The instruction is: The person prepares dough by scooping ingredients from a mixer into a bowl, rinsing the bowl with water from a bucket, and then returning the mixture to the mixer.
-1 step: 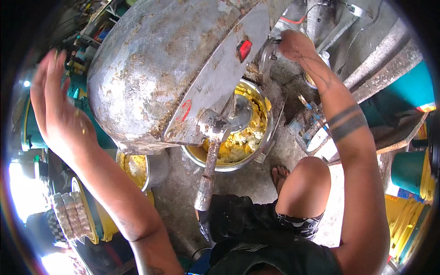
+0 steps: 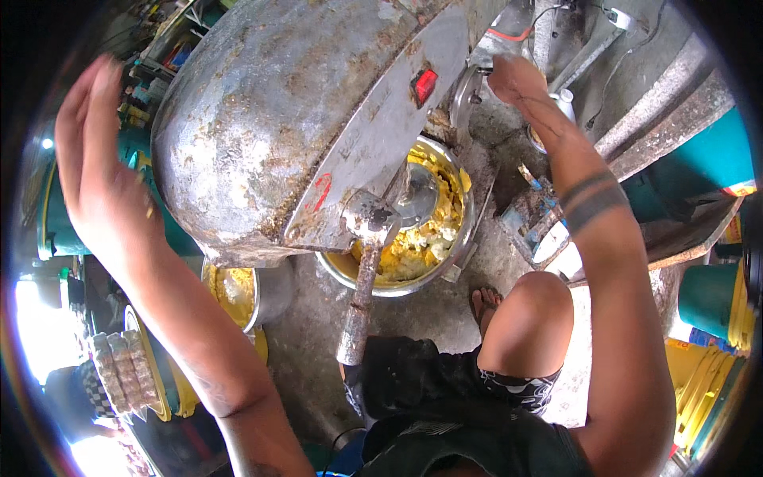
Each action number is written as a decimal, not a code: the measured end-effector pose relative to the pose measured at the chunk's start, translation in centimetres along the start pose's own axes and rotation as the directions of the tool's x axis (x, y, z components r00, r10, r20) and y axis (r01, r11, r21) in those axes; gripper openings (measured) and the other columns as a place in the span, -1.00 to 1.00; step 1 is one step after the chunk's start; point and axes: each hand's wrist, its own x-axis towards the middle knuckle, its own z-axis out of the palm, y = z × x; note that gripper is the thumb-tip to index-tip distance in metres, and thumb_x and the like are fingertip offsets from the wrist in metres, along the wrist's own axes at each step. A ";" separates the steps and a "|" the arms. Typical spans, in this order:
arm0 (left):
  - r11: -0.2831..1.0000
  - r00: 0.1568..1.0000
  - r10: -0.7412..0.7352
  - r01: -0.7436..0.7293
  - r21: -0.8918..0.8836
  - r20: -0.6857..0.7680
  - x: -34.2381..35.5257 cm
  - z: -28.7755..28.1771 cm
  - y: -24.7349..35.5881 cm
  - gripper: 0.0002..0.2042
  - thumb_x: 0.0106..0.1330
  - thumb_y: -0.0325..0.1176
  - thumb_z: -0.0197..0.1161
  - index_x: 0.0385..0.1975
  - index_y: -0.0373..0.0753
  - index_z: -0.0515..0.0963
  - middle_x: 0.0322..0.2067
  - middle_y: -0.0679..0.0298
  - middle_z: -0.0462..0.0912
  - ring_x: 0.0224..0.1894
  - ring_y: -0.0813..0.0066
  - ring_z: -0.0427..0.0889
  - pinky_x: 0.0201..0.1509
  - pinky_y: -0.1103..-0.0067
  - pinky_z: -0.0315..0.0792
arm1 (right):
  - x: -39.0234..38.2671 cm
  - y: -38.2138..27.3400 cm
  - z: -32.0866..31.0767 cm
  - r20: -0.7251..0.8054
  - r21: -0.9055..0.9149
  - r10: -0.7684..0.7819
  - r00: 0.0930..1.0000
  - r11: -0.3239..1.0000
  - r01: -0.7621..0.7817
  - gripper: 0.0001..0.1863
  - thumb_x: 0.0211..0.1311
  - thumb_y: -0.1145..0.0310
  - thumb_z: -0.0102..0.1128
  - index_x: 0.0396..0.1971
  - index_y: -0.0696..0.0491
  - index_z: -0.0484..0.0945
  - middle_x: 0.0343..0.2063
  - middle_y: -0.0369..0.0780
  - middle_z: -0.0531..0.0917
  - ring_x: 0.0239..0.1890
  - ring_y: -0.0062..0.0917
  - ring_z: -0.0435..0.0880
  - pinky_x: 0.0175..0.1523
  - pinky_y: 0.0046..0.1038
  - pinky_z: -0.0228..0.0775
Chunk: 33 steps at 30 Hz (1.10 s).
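Observation:
A large, worn metal mixer (image 2: 238,119) with a red switch (image 2: 425,85) fills the upper middle. Under its head sits a steel mixing bowl (image 2: 350,280) holding yellow and white dough-like mix (image 2: 413,258). My right hand (image 2: 517,79) is closed around a dark handle (image 2: 483,71) by a round metal wheel (image 2: 463,99) on the mixer's far right side. Raised at the left of the mixer, my left hand (image 2: 111,175) holds nothing; its fingers are stretched out, and bits of yellow mix cling to it.
A metal lever (image 2: 358,318) juts from the mixer toward me. Left of the bowl stands a metal pot (image 2: 273,294) with more yellow mix (image 2: 233,296). Green and yellow buckets (image 2: 707,294) line the right side. Stacked egg trays (image 2: 123,372) are at the lower left.
My left hand has risen slightly beside the mixer. My right hand stays at the handle, with its forearm shifted a little.

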 end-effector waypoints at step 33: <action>0.942 0.926 -0.204 0.274 -0.192 0.319 1.4 3.1 0.3 -0.20 0.41 0.38 -0.32 0.36 -0.17 0.32 0.36 0.09 0.32 0.52 0.16 0.01 0.54 0.20 -0.29 | -11.9 -9.1 3.4 0.269 0.264 0.109 0.957 0.947 -0.182 -0.75 0.02 0.34 0.18 -0.31 0.13 0.68 -0.29 0.02 0.72 -0.15 -0.06 0.72 -0.02 -0.12 0.55</action>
